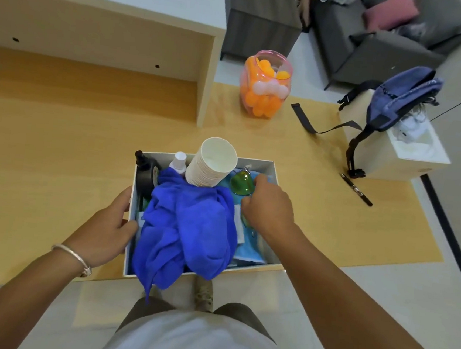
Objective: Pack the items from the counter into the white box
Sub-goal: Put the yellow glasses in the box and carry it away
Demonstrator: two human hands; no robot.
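Observation:
The white box sits at the counter's front edge. Inside it lie a crumpled blue cloth that spills over the front wall, a stack of white paper cups, a small white bottle, a black pump bottle and green-lensed sunglasses. My left hand grips the box's left wall, thumb inside. My right hand is inside the box at the right, fingers closed on the sunglasses.
On the wooden counter stand a jar of orange and white balls, a black pen, and a pale box with a blue bag on it. A wooden shelf unit stands at the back left.

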